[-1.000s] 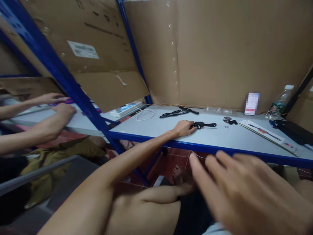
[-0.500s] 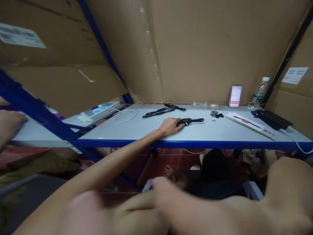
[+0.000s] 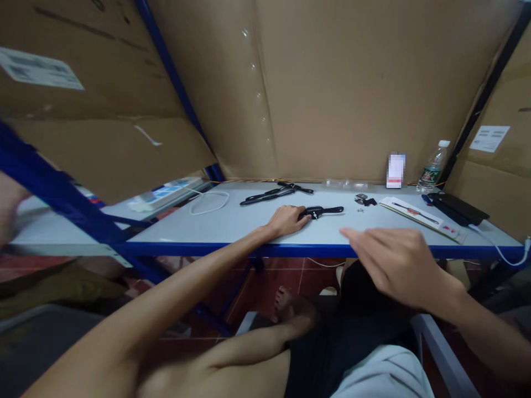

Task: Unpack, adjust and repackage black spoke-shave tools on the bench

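Observation:
My left hand (image 3: 288, 220) rests on the table, its fingers wrapped around one handle of a black spokeshave (image 3: 317, 213). The other handle sticks out to the right. In front of the table edge, in the air, is my right hand (image 3: 394, 262), fingers drawn together and pointing left. Whether anything is between those fingertips is hidden. Behind the left hand lie more black spokeshaves (image 3: 271, 193), partly overlapping. Small metal and black parts (image 3: 365, 200) lie right of the held spokeshave, with tiny screw-like pieces (image 3: 360, 210) before them.
A flat package with a spokeshave picture (image 3: 415, 215) lies on the right. Behind it stand a phone (image 3: 396, 170) and a water bottle (image 3: 431, 168). A black case-like object (image 3: 458, 209) and white cables are nearby. Another person's blurred hand (image 3: 10, 202) shows at far left.
My right hand has risen from over my lap to near the table's front edge, further right. The left hand keeps its hold on the spokeshave. The view has shifted slightly.

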Demonstrator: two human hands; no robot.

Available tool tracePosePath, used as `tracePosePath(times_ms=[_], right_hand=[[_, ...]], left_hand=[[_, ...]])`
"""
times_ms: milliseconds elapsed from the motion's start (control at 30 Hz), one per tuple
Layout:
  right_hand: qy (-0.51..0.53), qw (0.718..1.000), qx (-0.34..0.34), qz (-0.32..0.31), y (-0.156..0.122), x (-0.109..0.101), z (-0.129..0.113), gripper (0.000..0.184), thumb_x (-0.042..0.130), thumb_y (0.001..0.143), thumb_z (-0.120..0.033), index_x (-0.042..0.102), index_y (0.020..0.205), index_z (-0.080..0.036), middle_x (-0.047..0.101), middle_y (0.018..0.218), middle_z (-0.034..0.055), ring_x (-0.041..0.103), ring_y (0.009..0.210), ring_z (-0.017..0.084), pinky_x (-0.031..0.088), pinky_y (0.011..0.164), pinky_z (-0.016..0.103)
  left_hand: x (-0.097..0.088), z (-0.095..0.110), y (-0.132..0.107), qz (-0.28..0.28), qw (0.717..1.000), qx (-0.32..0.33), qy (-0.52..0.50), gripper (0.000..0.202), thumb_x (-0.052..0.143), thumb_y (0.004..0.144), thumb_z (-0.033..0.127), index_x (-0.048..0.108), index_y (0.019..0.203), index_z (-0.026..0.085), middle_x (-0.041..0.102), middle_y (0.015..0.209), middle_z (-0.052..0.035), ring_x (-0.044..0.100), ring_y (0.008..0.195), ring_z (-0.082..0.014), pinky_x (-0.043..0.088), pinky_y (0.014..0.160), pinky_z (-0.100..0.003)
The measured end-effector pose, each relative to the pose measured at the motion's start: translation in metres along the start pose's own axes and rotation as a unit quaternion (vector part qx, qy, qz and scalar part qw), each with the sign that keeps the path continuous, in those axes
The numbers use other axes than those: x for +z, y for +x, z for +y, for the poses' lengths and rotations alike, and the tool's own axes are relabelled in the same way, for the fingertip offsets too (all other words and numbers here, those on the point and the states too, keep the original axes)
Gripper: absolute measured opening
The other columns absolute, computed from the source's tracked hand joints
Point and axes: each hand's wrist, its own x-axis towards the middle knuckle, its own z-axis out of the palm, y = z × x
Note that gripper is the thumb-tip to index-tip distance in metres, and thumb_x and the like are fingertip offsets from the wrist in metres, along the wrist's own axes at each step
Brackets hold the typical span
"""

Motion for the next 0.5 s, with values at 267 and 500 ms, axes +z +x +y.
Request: tracePosePath(times_ms=[267, 500], right_hand=[[-0.015, 0.982, 0.104, -0.156, 0.116, 0.117, 0.058, 0.036, 0.042, 0.106, -0.033, 0.073, 0.111, -0.017, 0.076, 0.104, 0.0165, 0.072, 0.094, 0.028, 0.044, 0.076, 0.032], [0.008, 0.975, 0.102, -0.196, 0.148, 0.154, 0.036, 0.042, 0.038, 0.106, -0.030, 0.074, 0.114, -0.012, 0.073, 0.115, 0.0234, 0.070, 0.107, 0.034, 0.048, 0.083, 0.036]], left_hand=[[-0.001, 0.003, -0.001, 0.003, 1.000, -0.002, 0.001, 0.049, 0.037, 0.101, 0.052, 0.072, 0.108, 0.018, 0.076, 0.097, -0.0150, 0.072, 0.091, -0.0297, 0.045, 0.078, -0.034], [-0.003, 0.005, -0.002, 0.011, 1.000, -0.009, -0.002, 0.050, 0.036, 0.101, 0.053, 0.072, 0.107, 0.019, 0.077, 0.099, -0.0157, 0.072, 0.092, -0.0305, 0.046, 0.078, -0.035]])
